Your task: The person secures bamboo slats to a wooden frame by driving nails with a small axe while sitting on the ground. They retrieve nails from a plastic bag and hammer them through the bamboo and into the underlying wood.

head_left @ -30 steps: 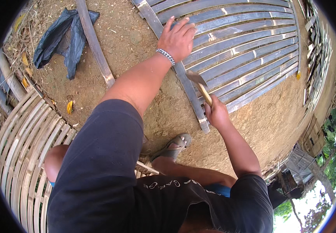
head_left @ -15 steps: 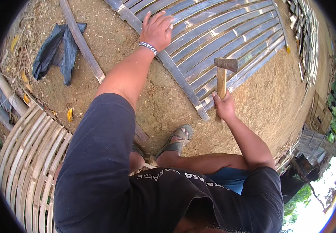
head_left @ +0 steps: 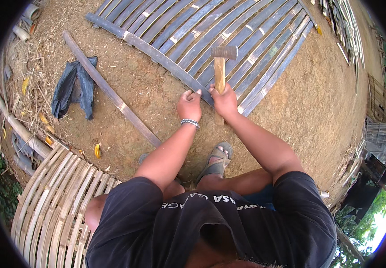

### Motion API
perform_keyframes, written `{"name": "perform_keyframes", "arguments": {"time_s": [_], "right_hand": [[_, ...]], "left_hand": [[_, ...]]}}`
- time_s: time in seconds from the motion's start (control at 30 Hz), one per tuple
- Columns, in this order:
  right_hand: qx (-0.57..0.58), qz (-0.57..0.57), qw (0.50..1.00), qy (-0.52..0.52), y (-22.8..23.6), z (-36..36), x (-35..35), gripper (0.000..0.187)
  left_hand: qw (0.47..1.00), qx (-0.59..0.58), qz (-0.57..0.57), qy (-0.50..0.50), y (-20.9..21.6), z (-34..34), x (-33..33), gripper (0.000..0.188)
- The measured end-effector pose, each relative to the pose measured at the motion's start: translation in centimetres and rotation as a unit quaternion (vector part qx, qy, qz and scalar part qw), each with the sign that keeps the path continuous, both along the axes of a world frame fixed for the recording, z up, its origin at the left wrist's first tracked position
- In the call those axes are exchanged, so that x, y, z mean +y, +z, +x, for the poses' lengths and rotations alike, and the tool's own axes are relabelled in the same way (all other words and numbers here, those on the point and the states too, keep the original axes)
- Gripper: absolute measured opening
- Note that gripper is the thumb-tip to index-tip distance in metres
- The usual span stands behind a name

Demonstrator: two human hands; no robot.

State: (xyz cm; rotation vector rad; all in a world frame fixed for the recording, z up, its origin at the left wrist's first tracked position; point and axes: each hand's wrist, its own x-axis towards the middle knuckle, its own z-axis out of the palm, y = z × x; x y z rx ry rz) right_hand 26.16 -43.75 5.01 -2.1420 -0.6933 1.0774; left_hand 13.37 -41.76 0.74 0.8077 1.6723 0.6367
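Observation:
A hatchet (head_left: 220,73) with a dark metal head and pale wooden handle is upright in my right hand (head_left: 225,102), its head over the slats of a bamboo panel. That hand is closed round the lower handle, beside the near end of the panel's dark rail (head_left: 157,54). Just left of it is my left hand (head_left: 189,106), wearing a chain bracelet. Its fingers are curled in at the rail's near edge; whatever they pinch is hidden. The panel (head_left: 242,56) lies on the ground, its dark slats running away from the rail.
A long bamboo strip (head_left: 112,102) crosses the dirt on the left, over a crumpled black plastic sheet (head_left: 65,87). A slatted bamboo bench (head_left: 52,201) stands at lower left. Thin split strips (head_left: 347,31) are piled at far right. My sandalled foot (head_left: 217,163) is below the hands.
My left hand has come back from the panel's rail toward me, beside my right hand. The right hand has shifted left with the hatchet. The whole view has shifted too.

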Motion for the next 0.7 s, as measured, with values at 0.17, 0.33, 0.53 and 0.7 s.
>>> {"name": "perform_keyframes", "arguments": {"time_s": [0.17, 0.33, 0.53, 0.7], "right_hand": [[-0.018, 0.01, 0.998, -0.053, -2.1, -0.9, 1.7, 0.025], [0.015, 0.045, 0.99, -0.132, -3.5, -1.9, 1.5, 0.026], [-0.015, 0.051, 0.992, -0.113, -0.6, -2.9, 1.5, 0.027], [-0.012, 0.042, 0.993, -0.112, -1.0, -2.7, 1.3, 0.027]], "left_hand": [[0.999, -0.029, 0.001, 0.026, 0.4, 0.8, 1.3, 0.033], [0.998, -0.04, 0.023, 0.035, 0.3, 0.9, 1.2, 0.033], [0.996, -0.009, 0.045, 0.072, -0.3, 1.4, 0.6, 0.034], [0.996, -0.008, 0.043, 0.076, -0.1, 1.8, 0.5, 0.036]]}}
